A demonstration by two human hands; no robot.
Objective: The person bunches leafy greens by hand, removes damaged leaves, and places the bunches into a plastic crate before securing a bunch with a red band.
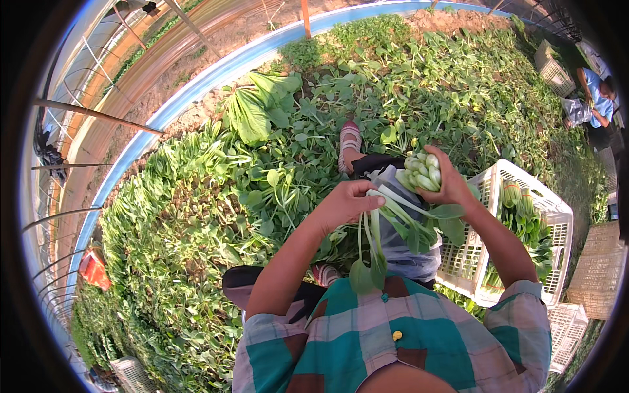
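Note:
My left hand pinches a leafy green by its pale stems between thumb and fingers; its leaves hang over my lap. My right hand is wrapped around a bunch of leafy greens, pale root ends up and leaves hanging below. The two hands are close together, above a clear plastic sheet over my leg. At my right a white plastic crate holds bundles of greens, some tied with red bands.
Cut greens and loose leaves cover the ground. Large leaves lie ahead on the left, near a blue-edged strip. Another person sits at the far right near a crate. A woven basket stands behind my crate.

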